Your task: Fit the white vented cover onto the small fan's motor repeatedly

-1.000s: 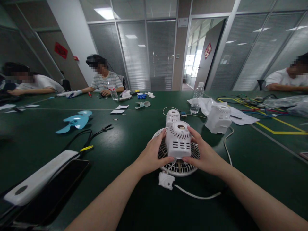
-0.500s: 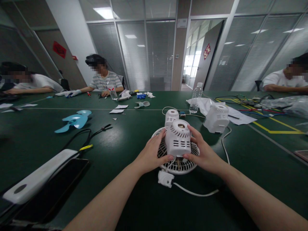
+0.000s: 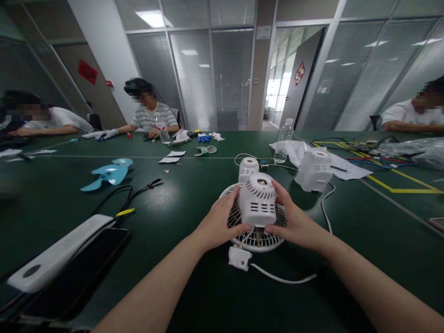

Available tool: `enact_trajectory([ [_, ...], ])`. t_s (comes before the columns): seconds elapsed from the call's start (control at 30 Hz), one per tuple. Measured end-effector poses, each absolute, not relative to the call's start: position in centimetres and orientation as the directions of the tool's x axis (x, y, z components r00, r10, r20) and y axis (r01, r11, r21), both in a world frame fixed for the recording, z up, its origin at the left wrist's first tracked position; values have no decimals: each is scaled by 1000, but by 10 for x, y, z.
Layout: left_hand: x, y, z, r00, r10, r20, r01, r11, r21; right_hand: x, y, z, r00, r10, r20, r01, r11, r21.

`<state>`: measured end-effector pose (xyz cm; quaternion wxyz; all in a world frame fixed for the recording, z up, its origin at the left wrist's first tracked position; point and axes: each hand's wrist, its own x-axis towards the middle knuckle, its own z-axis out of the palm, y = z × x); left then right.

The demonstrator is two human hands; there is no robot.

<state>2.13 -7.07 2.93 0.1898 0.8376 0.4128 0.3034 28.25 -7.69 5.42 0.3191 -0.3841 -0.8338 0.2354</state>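
Observation:
A white plastic fan motor housing (image 3: 258,206), with slotted vents and a hole in its top, sits over a round white fan grille (image 3: 268,243). My left hand (image 3: 220,217) grips its left side, thumb at the lower front edge. From the right, my right hand (image 3: 294,217) clasps the same housing, thumb also low at the front. Whatever lies beneath the housing is mostly hidden. In front of the grille, a small white plastic piece (image 3: 239,257) rests on the table, joined to a white cable (image 3: 284,280).
Another vented white housing (image 3: 249,167) stands just behind, and a larger one (image 3: 314,170) is to the right by a water bottle (image 3: 285,141). Blue fan blades (image 3: 109,175), a white power strip (image 3: 62,254) and a dark phone (image 3: 78,273) lie left. Several people sit across the table.
Almost nothing differs. The whole view has shifted slightly to the right, while both hands keep the same hold on the housing.

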Motion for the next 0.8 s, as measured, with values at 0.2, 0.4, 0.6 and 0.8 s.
enact_trajectory([
  [0.2, 20, -70, 30, 479, 806, 347, 577, -587, 568, 280, -79, 52, -496, 796, 347, 537, 595, -598],
  [0.4, 21, -70, 31, 470, 815, 339, 562, -573, 597, 277, -76, 43, -471, 783, 405, 523, 618, -587],
  [0.6, 21, -71, 32, 454, 834, 313, 563, -541, 624, 277, -75, 46, -452, 815, 363, 480, 565, -671],
  [0.8, 21, -70, 33, 460, 835, 304, 570, -539, 620, 276, -76, 55, -457, 822, 339, 457, 544, -704],
])
